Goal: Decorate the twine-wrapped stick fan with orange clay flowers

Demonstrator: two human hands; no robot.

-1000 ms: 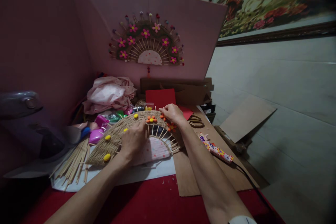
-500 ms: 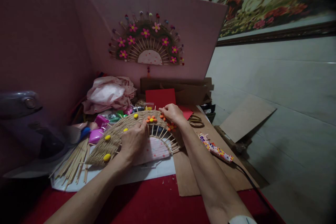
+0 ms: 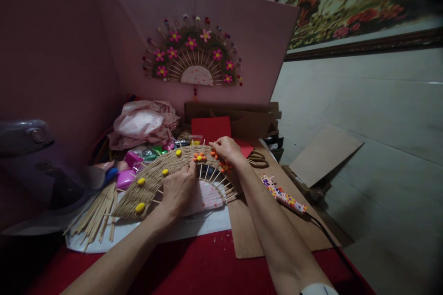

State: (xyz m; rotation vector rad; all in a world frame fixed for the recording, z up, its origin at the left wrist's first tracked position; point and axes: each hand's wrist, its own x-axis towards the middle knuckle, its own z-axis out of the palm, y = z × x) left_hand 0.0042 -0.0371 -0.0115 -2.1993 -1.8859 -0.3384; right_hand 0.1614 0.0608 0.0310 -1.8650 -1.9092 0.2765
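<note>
A half-round fan of wooden sticks wound with jute twine (image 3: 157,179) lies on the table before me, with a pink dotted centre. Yellow dots and orange flowers (image 3: 199,157) sit on its twine band. My left hand (image 3: 178,189) rests on the middle of the fan, fingers curled and pressed down on it near an orange flower. My right hand (image 3: 226,148) lies on the fan's upper right rim, fingers bent over an orange flower there. What the fingertips pinch, if anything, is hidden.
A finished fan with pink flowers (image 3: 194,55) hangs on the pink board behind. Loose sticks (image 3: 95,214), pink and purple plastic pieces (image 3: 128,170), bundled cloth (image 3: 143,124), red card (image 3: 211,128) and cardboard (image 3: 249,235) surround the work. A dotted glue gun (image 3: 284,197) lies at right.
My left hand has shifted slightly down and right on the fan. My right hand has stayed on the upper right rim.
</note>
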